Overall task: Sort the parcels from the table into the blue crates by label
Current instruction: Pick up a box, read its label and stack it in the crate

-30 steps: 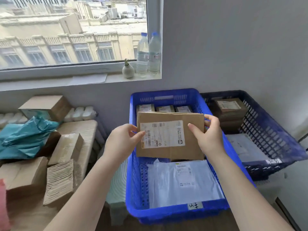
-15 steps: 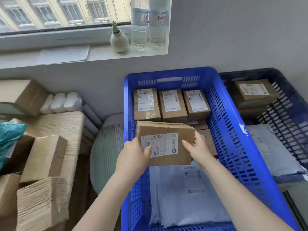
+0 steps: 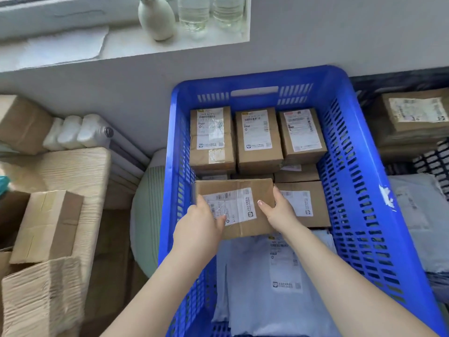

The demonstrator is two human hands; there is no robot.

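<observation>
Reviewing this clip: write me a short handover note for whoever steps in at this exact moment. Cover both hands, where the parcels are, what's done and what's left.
Left hand and right hand both grip the held cardboard parcel, label up, low inside the bright blue crate.
Done: three labelled boxes stand in a row at the crate's far end, more boxes lie under and beside the held one, and grey mailer bags lie at the near end. The second crate on the right also holds boxes and a mailer.
Left: set this parcel down and let go, then sort the cardboard boxes on the table at left.
</observation>
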